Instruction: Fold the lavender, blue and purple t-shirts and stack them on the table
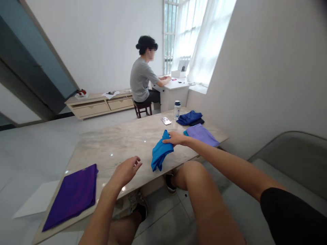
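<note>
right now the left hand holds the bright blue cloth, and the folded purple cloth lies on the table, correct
Not quite: the head view shows the right hand holding the bright blue cloth; the left hand is empty. The folded purple cloth does lie on the table.

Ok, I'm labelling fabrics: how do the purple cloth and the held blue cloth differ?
The blue cloth is bunched in the right hand; the purple cloth lies flat on the table. The blue cloth is bright, the purple cloth darker. The purple cloth spreads wider than the blue cloth. Both are fabric.
</note>
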A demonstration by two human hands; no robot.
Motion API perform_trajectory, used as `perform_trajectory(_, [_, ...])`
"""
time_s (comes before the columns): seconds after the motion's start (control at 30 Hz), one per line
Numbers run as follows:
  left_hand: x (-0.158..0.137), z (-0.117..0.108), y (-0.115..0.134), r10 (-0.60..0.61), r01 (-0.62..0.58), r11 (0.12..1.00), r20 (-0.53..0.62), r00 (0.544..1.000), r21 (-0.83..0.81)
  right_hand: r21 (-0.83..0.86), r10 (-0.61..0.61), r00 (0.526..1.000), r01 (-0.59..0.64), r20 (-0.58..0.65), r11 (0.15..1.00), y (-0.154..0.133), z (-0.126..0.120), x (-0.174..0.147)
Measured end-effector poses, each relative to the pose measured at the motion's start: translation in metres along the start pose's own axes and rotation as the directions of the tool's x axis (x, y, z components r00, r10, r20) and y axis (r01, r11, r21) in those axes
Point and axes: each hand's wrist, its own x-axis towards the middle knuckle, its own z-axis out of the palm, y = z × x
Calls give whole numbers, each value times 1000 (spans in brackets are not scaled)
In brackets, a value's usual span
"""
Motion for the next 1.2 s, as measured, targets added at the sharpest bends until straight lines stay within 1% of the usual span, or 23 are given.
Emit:
perform_trajectory(0.07, [11, -1, 13, 37, -38, 998, 14, 999, 42, 29, -21, 993, 24, -114, 999, -7, -43, -34])
perform_trajectory(0.17, [24, 0, 30, 91, -93, 993, 30, 995, 75, 60, -9, 957, 28, -291, 998, -9, -109, -89])
perform_trajectory(0.27, [29, 3, 44, 113, -116, 990, 53, 992, 75, 106, 47, 904, -2, -425, 994, 5, -163, -134])
perform_trajectory(0.33, [30, 5, 50, 123, -127, 989, 60, 991, 70, 151, 91, 862, -17, -499, 988, 21, -188, -150])
perform_trajectory(0.43, [33, 7, 53, 112, -117, 991, 68, 991, 70, 230, 154, 804, -22, -574, 973, 41, -212, -154])
perform_trajectory(0.5, [35, 8, 51, 93, -99, 992, 82, 992, 76, 265, 160, 758, 18, -632, 964, 46, -223, -146])
perform_trajectory(0.6, [38, 10, 45, 66, -76, 993, 113, 991, 92, 292, 101, 680, 172, -726, 941, 42, -240, -127])
perform_trajectory(0.63, [39, 11, 42, 58, -71, 992, 125, 991, 100, 301, 77, 661, 232, -747, 925, 41, -245, -120])
perform_trajectory(0.7, [42, 13, 37, 39, -57, 991, 145, 989, 123, 325, 51, 633, 326, -773, 888, 43, -251, -106])
perform_trajectory(0.73, [43, 14, 34, 30, -51, 990, 155, 987, 134, 344, 59, 619, 353, -783, 870, 48, -251, -100])
perform_trajectory(0.8, [47, 17, 30, 16, -43, 987, 175, 984, 153, 409, 130, 603, 352, -787, 842, 70, -240, -92])
perform_trajectory(0.83, [49, 18, 29, 12, -41, 987, 185, 983, 158, 454, 189, 609, 316, -770, 833, 86, -229, -91])
perform_trajectory(0.87, [51, 20, 28, 12, -43, 986, 195, 981, 159, 505, 259, 625, 252, -736, 826, 106, -215, -93])
perform_trajectory(0.9, [54, 21, 27, 14, -47, 986, 202, 979, 159, 550, 326, 654, 167, -683, 818, 127, -200, -97])
perform_trajectory(0.93, [56, 22, 27, 18, -51, 986, 207, 978, 157, 578, 388, 686, 58, -615, 814, 148, -185, -103])
perform_trajectory(0.97, [58, 23, 27, 21, -54, 986, 209, 978, 156, 586, 435, 721, -49, -540, 809, 169, -172, -111])
perform_trajectory(1.0, [60, 24, 27, 23, -57, 986, 210, 977, 155, 576, 457, 749, -123, -480, 808, 187, -161, -119])
perform_trajectory(1.03, [63, 24, 29, 24, -58, 986, 209, 978, 157, 556, 462, 767, -167, -446, 814, 202, -154, -126])
perform_trajectory(1.1, [68, 25, 32, 24, -59, 985, 209, 978, 163, 501, 435, 782, -185, -446, 846, 218, -153, -134])
perform_trajectory(1.17, [73, 27, 38, 26, -62, 984, 209, 978, 167, 423, 373, 766, -147, -523, 894, 216, -167, -131])
perform_trajectory(1.2, [76, 28, 42, 28, -64, 984, 209, 977, 166, 342, 305, 753, -113, -583, 933, 208, -178, -126])
